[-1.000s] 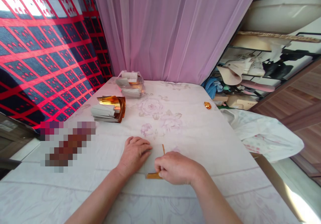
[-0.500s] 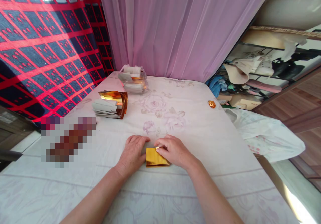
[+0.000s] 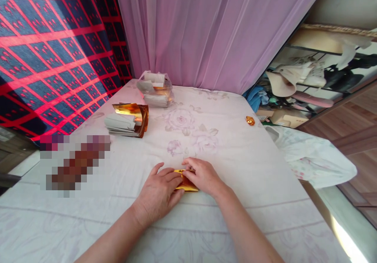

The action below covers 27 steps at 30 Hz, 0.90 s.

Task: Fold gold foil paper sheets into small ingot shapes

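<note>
A small folded gold foil sheet (image 3: 186, 184) lies on the flower-printed white cloth (image 3: 235, 164) just in front of me. My left hand (image 3: 160, 192) lies flat over its left part, fingers pressing on it. My right hand (image 3: 202, 176) pinches its upper right edge with the fingertips. Only a narrow gold strip shows between the two hands.
A stack of gold and white sheets (image 3: 127, 124) sits at the left, a clear bag of more sheets (image 3: 154, 89) behind it. A small gold folded piece (image 3: 250, 120) lies near the right edge. Pink curtain behind, cluttered shelves at right, a pixelated patch at left.
The sheet was turned gold side up and folded smaller. My left hand slid onto it and my right hand moved to its top edge.
</note>
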Motion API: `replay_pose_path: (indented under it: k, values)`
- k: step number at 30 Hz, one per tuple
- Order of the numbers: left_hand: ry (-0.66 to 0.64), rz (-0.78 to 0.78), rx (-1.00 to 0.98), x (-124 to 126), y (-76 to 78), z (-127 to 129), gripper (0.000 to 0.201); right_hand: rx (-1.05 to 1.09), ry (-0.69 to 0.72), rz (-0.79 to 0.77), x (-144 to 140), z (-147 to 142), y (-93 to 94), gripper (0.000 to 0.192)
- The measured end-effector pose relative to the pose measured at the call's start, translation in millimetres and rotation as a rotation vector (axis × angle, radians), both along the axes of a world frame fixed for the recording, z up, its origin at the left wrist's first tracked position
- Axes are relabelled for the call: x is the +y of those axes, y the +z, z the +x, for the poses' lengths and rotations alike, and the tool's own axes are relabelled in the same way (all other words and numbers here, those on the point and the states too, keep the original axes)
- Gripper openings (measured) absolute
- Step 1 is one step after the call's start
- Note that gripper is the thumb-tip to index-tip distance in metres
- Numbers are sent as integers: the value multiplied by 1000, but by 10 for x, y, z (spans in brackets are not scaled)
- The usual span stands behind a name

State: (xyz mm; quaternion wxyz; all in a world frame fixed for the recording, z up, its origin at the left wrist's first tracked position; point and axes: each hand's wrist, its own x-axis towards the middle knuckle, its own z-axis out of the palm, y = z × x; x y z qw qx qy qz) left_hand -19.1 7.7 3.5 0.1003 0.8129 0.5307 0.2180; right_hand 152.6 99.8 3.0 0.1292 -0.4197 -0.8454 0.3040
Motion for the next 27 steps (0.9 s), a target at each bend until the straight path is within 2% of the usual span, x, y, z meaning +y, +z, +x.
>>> replay_pose_path:
  k: [9, 16, 21, 27]
  values:
    - [36, 70, 67, -34, -94, 24, 24, -73, -13, 5, 114, 221, 58, 17]
    - [39, 108, 44, -27, -114, 16, 28, -173, 10, 26, 64, 155, 105, 4]
    - [55, 119, 31, -20, -123, 13, 27, -211, 2, 37, 40, 132, 127, 13]
    - [56, 94, 12, -8, -104, 12, 24, -226, -1, 18, 12, 93, 153, 8]
